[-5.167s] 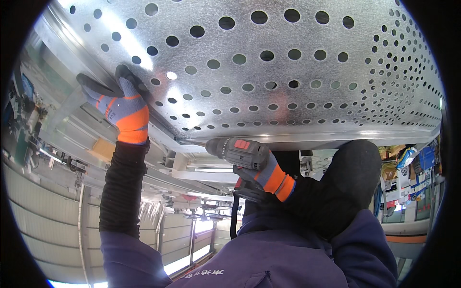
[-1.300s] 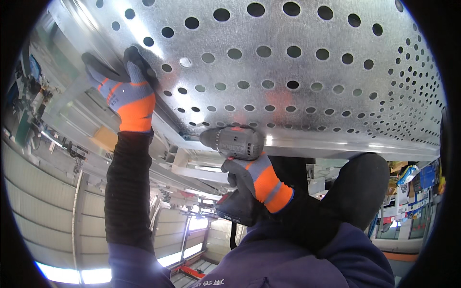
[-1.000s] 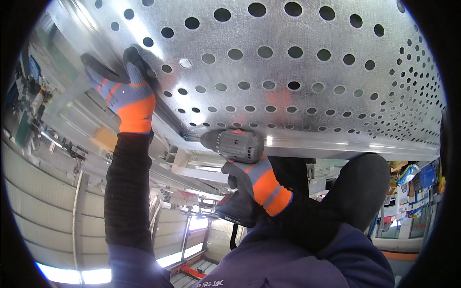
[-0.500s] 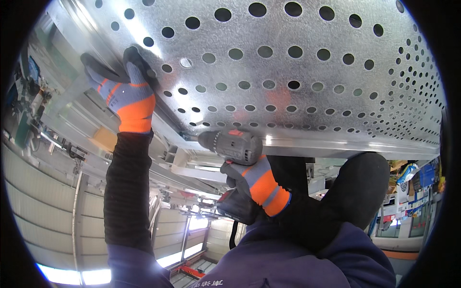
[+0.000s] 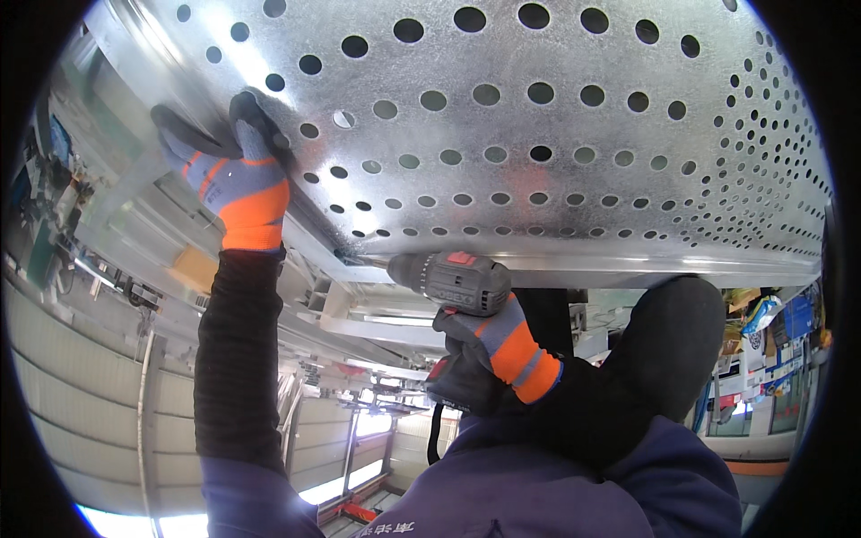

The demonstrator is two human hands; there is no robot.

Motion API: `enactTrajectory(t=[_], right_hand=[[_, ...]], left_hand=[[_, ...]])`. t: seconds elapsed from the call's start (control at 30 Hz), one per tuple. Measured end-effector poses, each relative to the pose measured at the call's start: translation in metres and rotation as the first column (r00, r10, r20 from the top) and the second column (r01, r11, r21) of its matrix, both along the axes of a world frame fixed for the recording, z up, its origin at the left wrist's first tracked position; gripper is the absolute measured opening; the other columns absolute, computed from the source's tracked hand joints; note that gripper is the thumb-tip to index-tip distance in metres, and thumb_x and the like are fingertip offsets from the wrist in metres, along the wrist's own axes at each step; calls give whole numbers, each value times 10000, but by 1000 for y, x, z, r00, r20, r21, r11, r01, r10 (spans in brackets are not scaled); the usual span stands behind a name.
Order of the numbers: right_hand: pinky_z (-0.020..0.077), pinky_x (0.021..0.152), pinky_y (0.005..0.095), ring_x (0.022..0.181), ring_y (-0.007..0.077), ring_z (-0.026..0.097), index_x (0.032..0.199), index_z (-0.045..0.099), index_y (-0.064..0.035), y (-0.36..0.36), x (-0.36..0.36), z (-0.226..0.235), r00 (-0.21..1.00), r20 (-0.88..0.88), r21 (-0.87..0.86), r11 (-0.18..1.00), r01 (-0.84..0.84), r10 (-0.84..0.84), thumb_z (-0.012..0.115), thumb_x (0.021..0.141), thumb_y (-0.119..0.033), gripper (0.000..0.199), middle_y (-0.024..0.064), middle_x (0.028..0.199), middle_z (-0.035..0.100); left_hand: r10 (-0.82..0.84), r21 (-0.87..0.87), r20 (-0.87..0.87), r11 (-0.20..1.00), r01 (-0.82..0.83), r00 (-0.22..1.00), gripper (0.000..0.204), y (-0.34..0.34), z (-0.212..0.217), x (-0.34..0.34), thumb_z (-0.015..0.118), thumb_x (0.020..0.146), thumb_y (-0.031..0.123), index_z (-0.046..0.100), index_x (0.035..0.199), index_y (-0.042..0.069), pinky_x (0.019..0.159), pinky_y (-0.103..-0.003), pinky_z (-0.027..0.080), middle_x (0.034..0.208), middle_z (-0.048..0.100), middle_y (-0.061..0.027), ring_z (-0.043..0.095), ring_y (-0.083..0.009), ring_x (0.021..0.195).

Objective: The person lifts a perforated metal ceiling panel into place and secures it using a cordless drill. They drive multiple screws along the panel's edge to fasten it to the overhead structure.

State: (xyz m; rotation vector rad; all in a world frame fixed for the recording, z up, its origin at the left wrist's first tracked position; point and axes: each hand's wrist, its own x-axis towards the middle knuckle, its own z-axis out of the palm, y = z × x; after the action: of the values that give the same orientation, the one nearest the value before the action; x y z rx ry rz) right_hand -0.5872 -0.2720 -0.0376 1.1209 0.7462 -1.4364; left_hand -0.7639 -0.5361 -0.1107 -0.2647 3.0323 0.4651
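A large perforated sheet-metal panel (image 5: pixel 502 125) with a folded metal edge rail (image 5: pixel 161 67) fills the upper part of the view. My left hand (image 5: pixel 233 170), in a grey and orange glove, grips that rail at the left, thumb and fingers spread on either side of it. My right hand (image 5: pixel 493 341), gloved alike, is closed around the handle of a dark grey cordless drill (image 5: pixel 462 282). Its bit (image 5: pixel 378 264) points left, toward the corner (image 5: pixel 345 255) where the rails meet; whether the tip touches there is too small to tell.
Below the panel run pale metal frame bars (image 5: pixel 377 332). My bent knee (image 5: pixel 677 332) is close under the panel's near edge. At the right are shelves with blue bins (image 5: pixel 796 318) and assorted goods. A ribbed wall (image 5: pixel 81 394) stretches along the lower left.
The drill and my right hand have shifted right and slightly down, away from the corner, so the bit now shows. My left hand stays on the rail. The panel appears slightly shifted.
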Motion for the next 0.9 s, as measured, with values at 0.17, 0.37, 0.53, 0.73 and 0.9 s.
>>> enactTrajectory(t=[0.17, 0.37, 0.53, 0.73, 0.9], right_hand=[[572, 741, 357, 772, 249, 715, 963, 696, 3, -20, 12, -2, 947, -305, 196, 980, -43, 103, 795, 789, -142, 247, 97, 792, 727], [561, 644, 328, 695, 191, 702, 999, 675, 2, 2, 8, -4, 978, -205, 54, 998, -33, 44, 797, 781, -112, 274, 87, 797, 722], [556, 606, 316, 684, 158, 687, 1003, 680, 9, -7, 11, -1, 976, -218, 66, 998, -9, 23, 792, 792, -107, 266, 82, 794, 713], [558, 759, 295, 819, 123, 662, 1022, 667, -37, 5, 17, -8, 975, -221, 66, 998, -15, 30, 823, 739, -40, 323, 21, 903, 699], [556, 653, 302, 718, 132, 674, 1031, 667, -20, -12, 21, -8, 969, -246, 54, 998, 32, -18, 804, 773, -123, 310, 76, 848, 715]], left_hand=[[20, -26, 7, 999, -20, 1000, 874, 8, 2, -4, 677, 897, 298, 202, 1517, -93, 1195, -467, 210, 1546, 241, -289, 260, -420, 1437], [-44, -95, 16, 994, 46, 999, 896, 4, 6, -4, 679, 899, 338, 195, 1513, -101, 1192, -471, 216, 1536, 248, -300, 272, -427, 1428], [-22, -83, 2, 996, 22, 1000, 923, 1, 1, -1, 698, 885, 360, 200, 1509, -103, 1191, -477, 216, 1531, 254, -309, 279, -433, 1423], [6, -89, -5, 996, -6, 1000, 933, 5, 1, -4, 711, 868, 370, 221, 1514, -90, 1186, -473, 231, 1520, 275, -304, 302, -435, 1412], [-8, -107, -25, 994, 5, 1000, 938, -1, -1, -2, 703, 869, 397, 222, 1521, -77, 1178, -467, 251, 1511, 292, -304, 317, -434, 1405]])
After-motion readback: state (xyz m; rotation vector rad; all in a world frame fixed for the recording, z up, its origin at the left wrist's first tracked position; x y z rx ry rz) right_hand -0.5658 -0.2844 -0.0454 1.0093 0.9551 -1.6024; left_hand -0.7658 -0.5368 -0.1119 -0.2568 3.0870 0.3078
